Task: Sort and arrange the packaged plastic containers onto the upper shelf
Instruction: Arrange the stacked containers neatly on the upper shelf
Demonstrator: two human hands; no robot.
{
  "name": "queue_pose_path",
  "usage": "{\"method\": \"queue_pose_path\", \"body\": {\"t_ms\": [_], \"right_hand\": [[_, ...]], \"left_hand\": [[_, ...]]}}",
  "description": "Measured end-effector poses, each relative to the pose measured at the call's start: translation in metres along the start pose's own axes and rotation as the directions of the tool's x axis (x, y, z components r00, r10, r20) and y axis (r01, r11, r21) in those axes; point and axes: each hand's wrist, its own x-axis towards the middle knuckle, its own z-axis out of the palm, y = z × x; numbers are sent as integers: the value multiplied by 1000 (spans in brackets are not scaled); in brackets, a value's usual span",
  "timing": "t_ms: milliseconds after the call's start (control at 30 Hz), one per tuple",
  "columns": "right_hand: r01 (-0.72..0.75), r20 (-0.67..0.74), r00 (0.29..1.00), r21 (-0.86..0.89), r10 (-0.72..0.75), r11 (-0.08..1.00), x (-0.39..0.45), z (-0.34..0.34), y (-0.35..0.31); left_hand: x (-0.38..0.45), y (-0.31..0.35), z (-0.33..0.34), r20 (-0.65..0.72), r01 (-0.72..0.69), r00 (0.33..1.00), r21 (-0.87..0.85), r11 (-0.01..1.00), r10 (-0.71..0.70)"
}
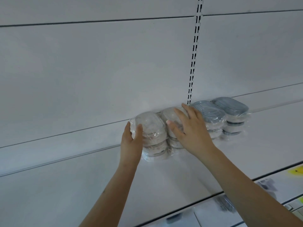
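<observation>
— Standing where, the wrapped packs?
— Sitting in one row on the upper shelf (246, 154) against the back panel (98, 71): two clear packs left, two blue packs (211, 115) right.
— Hands?
— Left hand (131, 141) cupping the leftmost clear pack (152, 133), fingers curled round its left side. Right hand (188, 128) lying spread and flat on the second clear pack (170, 114), gripping nothing.

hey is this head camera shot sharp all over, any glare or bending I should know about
Head view: soft, even light with no hard shadows; faint glare on the plastic wrap of the clear container pack by the left hand; wide-angle bending curves the shelf edge; the items at lower right are blurred beyond telling.
</observation>
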Motion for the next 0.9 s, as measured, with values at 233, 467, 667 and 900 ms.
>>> {"method": "queue_pose_path", "body": {"t_ms": [233, 467, 667, 900], "right_hand": [[45, -148, 989, 183, -18, 982, -6, -5, -13], [205, -367, 925, 260, -100, 944, -13, 14, -22], [203, -379, 920, 258, -95, 945, -42, 15, -47], [187, -396, 915, 233, -82, 954, -94, 2, -96]], "left_hand": [[-42, -17, -10, 5, -202, 978, 224, 953, 206], [-78, -41, -25, -36, -154, 983, 360, 920, 178], [-123, -60, -45, 77, -254, 966, 424, 869, 245], [-192, -77, -89, 315, -482, 869, 362, 798, 381]]}}
